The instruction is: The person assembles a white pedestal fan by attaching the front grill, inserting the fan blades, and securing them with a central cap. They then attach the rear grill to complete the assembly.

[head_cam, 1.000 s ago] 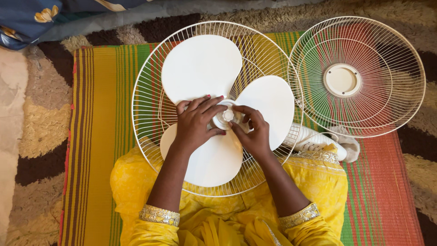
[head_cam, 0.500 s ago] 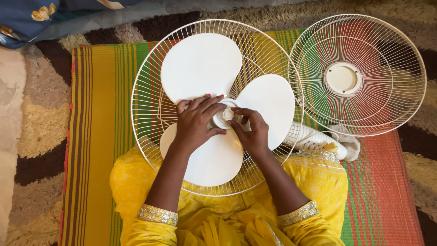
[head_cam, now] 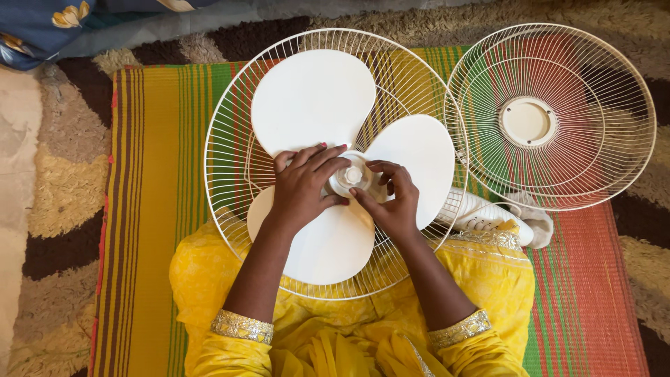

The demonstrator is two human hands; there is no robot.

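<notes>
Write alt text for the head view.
Both hands, left and right, grip the white hub of a three-blade fan seated in a wire guard. A second guard lies to the right on a striped mat.

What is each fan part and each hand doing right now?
Fan blade: white, three lobes, lying inside the rear guard.
Rear guard: wire, face up on the person's lap.
Hub cap: at the blade's middle, pinched between both hands.
Front guard: off the fan, lying on the striped mat.
Left hand: fingers curled on the hub.
Right hand: fingertips at the hub cap.
</notes>
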